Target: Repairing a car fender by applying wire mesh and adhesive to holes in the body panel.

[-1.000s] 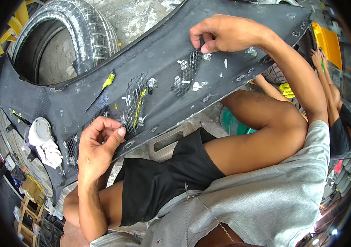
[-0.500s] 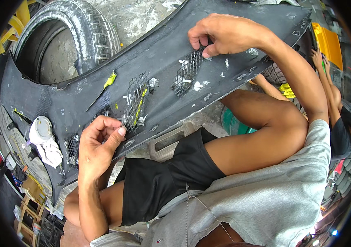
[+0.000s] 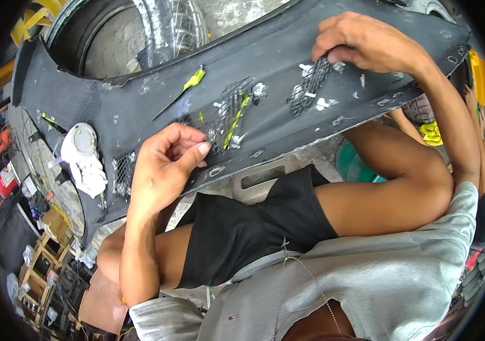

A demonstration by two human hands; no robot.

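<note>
Large dark grey plastic car bumper panel (image 3: pixel 140 108) spans the upper half of the frame, lying across the person's lap.

Right hand (image 3: pixel 367 42), upper right: fingertips curled down onto the top edge of a small black wire mesh patch (image 3: pixel 309 85) stuck to the panel; whether it pinches the mesh or only presses it, I cannot tell. White blobs of filler dot the panel around that patch.

Left hand (image 3: pixel 163 165), centre left: loosely curled, thumb against forefinger, resting at the panel's lower edge; nothing clearly visible in the grasp. Just right of it, a second black mesh patch (image 3: pixel 228 111) with a thin yellow strip (image 3: pixel 235 116) lying along it.

A yellow-handled screwdriver (image 3: pixel 183 91) lies on the panel, upper centre-left, apart from both hands. A crumpled white rag with a round white lid (image 3: pixel 83 156) sits at the left end of the panel.

A black rubber tyre (image 3: pixel 163 25) stands behind the panel, top of frame.
</note>
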